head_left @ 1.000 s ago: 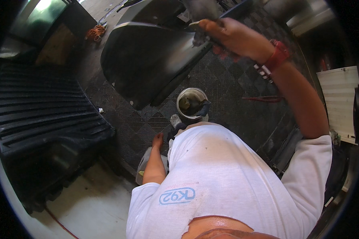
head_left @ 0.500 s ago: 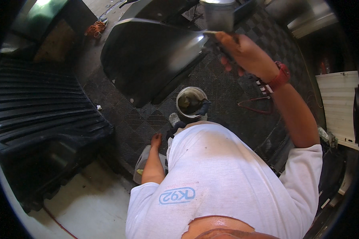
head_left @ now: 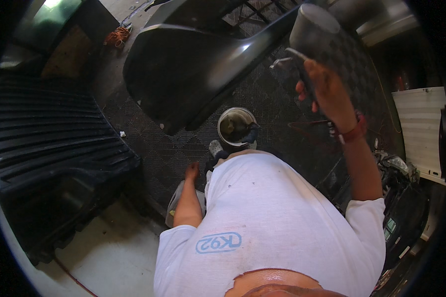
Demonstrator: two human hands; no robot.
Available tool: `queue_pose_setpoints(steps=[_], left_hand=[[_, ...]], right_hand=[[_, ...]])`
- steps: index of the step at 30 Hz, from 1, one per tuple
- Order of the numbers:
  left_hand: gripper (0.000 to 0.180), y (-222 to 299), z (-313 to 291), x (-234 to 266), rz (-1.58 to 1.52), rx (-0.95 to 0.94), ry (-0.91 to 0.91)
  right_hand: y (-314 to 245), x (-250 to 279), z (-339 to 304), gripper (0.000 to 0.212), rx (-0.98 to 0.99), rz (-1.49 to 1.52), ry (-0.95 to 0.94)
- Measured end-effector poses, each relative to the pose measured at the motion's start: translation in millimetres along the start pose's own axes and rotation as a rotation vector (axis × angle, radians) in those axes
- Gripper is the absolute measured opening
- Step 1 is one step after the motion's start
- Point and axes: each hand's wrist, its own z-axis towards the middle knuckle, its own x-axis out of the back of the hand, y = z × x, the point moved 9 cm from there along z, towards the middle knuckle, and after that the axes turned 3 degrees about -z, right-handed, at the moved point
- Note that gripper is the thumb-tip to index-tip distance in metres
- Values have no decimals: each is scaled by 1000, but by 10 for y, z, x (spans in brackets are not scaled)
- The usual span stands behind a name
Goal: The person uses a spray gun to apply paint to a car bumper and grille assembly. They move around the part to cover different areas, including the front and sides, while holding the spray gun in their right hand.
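My right hand [head_left: 329,94] is wrapped round the handle of a spray gun [head_left: 288,60], raised at the upper right. A grey-white paint cup [head_left: 314,25] sits tilted on top of the gun, blurred by motion. To its left stands a large glossy black car body panel [head_left: 183,69], curved like a fender, with a bright reflection on it. The gun is apart from the panel, just beyond its right edge. My left hand [head_left: 192,171] hangs low beside my body, its fingers mostly hidden from above.
A white bucket [head_left: 220,129] with dark cloth in it stands by my feet. Ribbed black plastic liner [head_left: 59,128] fills the left side. An orange cord [head_left: 118,36] lies coiled at the far left. Behind the panel is a dark stand [head_left: 250,15]; white shutter-like panel [head_left: 418,128] at right.
My right hand has moved right and slightly nearer, carrying the spray gun off the panel's right end. The cup has tilted. My left hand has barely shifted.
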Motion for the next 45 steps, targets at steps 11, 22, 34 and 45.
queue_pose_setpoints(steps=[11,22,34,45], left_hand=[[62,-94,-28,51,12,13,46],[54,102,-377,16,-103,78,69],[56,76,-324,-50,-83,62,85],[52,-86,-385,-167,-133,100,44]], right_hand=[[537,-503,-321,45,-1,159,-56],[896,-327,-486,47,48,356,114],[1009,-339,-175,47,45,316,77],[1042,225,122,53,83,227,249]])
